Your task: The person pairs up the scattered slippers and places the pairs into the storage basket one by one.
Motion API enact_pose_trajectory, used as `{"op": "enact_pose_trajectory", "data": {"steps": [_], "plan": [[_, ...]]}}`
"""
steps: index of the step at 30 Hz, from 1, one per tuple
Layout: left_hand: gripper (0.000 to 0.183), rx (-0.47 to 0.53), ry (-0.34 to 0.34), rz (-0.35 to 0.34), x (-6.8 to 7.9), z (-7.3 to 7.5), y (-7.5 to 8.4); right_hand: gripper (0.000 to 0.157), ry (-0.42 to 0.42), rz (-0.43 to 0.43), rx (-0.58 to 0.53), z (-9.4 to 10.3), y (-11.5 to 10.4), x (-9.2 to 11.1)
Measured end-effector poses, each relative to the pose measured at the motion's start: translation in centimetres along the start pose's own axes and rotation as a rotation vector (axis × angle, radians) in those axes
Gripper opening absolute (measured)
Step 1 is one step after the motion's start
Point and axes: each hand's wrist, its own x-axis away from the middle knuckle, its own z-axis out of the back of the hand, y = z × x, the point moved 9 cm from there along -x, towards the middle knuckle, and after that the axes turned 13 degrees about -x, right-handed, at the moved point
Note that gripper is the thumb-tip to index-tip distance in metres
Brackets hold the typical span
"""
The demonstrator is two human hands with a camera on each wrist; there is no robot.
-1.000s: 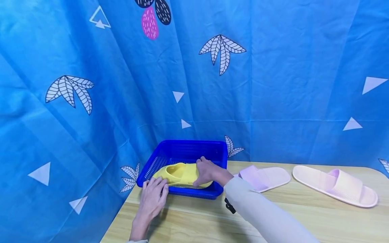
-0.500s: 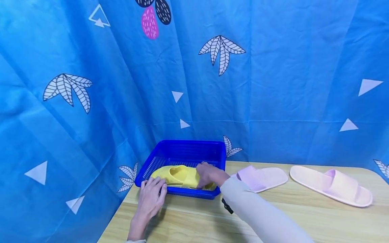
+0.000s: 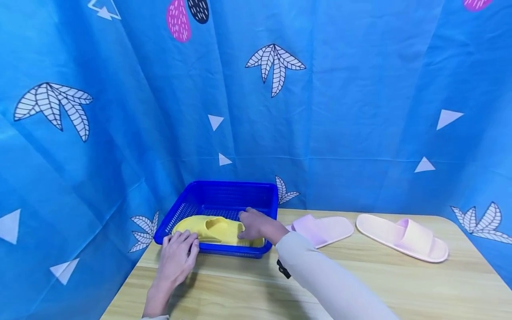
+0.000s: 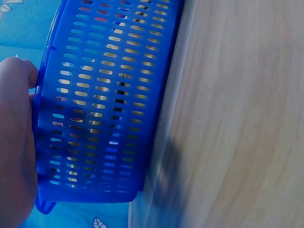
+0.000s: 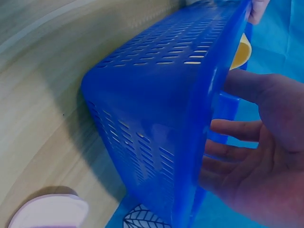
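A yellow clog-like slipper (image 3: 222,231) lies lengthwise inside a blue perforated basket (image 3: 240,186), near its front wall. My left hand (image 3: 176,258) grips the basket's near-left rim, its fingers bent over the edge beside the slipper's rounded left end. In the left wrist view that hand (image 4: 16,137) is at the rim of the basket (image 4: 99,104). Over the right end of the slipper reaches my right hand (image 3: 258,226), thumb apart from the fingers. The right wrist view shows the right hand (image 5: 266,142) crossing the rim with fairly straight fingers; their tips are hidden.
Two pale pink slippers lie right of the basket on the wooden table (image 3: 320,275): a nearer one (image 3: 324,229), partly behind the right arm, and a farther one (image 3: 404,238). A blue patterned curtain (image 3: 340,111) hangs close behind the basket and along the left.
The yellow slipper has settled lower into the basket from above the rim. My right hand went down with it, and its thumb has shifted across the slipper. The left hand stays; the head view turned right.
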Motion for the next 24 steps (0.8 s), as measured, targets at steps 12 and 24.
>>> {"op": "enact_pose_trajectory", "data": {"steps": [12, 24], "plan": [[0.030, -0.006, 0.018, -0.015, -0.3, 0.0, -0.4, 0.055, 0.103, 0.121, 0.011, 1.5, -0.5, 2.0], [0.027, 0.002, -0.002, -0.005, -0.1, 0.0, 0.1, 0.054, 0.199, 0.232, -0.051, 3.5, 0.5, 6.0]]}}
